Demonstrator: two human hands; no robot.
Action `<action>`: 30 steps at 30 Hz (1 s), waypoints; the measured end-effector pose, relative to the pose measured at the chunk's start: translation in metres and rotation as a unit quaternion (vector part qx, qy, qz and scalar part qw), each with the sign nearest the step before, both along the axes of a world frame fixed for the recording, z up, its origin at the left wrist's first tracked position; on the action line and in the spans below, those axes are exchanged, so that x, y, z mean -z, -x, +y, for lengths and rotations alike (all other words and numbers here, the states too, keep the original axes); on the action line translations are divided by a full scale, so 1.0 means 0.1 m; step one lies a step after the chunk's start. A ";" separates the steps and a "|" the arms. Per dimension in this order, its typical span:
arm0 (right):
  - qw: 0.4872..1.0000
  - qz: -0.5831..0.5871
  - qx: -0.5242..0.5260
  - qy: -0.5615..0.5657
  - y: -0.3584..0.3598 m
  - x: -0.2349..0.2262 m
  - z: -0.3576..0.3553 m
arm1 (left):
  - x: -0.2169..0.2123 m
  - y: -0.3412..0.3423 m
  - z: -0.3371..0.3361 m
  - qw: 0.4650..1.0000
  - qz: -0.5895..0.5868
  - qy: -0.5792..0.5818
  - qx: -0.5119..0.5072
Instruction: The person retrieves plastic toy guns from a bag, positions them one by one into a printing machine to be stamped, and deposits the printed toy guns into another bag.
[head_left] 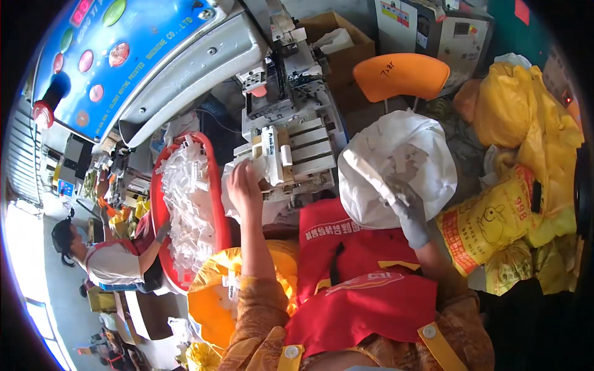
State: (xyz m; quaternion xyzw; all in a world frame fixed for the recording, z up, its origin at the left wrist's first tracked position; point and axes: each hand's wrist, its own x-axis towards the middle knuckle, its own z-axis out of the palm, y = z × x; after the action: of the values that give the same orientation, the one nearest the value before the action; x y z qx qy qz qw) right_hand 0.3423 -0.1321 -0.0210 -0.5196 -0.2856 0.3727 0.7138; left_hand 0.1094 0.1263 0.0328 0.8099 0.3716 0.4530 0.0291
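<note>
My left hand (245, 187), bare, reaches up to the printing machine's metal fixture (309, 151). Its fingers are bunched together at the fixture's near left side; whatever they pinch is hidden. Just beyond those fingers sits a white plastic piece (270, 145) with dark print on it. My right hand (409, 207), in a grey glove, is closed on the end of a long white plastic piece (369, 175). That piece slants over the mouth of a white bag (433, 151), which has pale pieces inside.
A red tub (224, 229) heaped with white plastic pieces (189, 204) stands left. Beyond it a co-worker (111, 260) reaches a gloved hand to its rim. A blue control panel (142, 55) overhangs the upper left. An orange chair (402, 75) and yellow sacks (489, 226) lie right.
</note>
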 end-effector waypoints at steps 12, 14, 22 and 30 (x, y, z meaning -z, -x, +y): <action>0.812 -0.557 0.014 -0.174 0.45 -0.83 1.51 | -0.24 1.17 -0.46 0.947 -0.259 0.151 -0.117; 0.758 -0.647 -0.066 -0.048 0.55 -0.88 1.80 | -0.13 1.58 -0.80 0.946 -0.221 0.162 -0.173; 0.820 -0.525 -0.178 -0.147 0.67 -0.62 2.26 | 0.62 3.02 -1.56 0.921 -0.171 0.280 -0.211; 0.714 -0.696 0.054 -0.052 0.74 -0.66 2.22 | 1.35 3.72 -1.07 0.911 0.069 0.304 -0.272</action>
State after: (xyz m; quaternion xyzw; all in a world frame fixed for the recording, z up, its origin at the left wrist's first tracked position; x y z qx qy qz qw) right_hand 0.2683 0.0900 0.0449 -0.6087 -0.6921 -0.1485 0.3584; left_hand -0.2629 0.0192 -0.1021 0.6590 0.6979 0.2514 0.1239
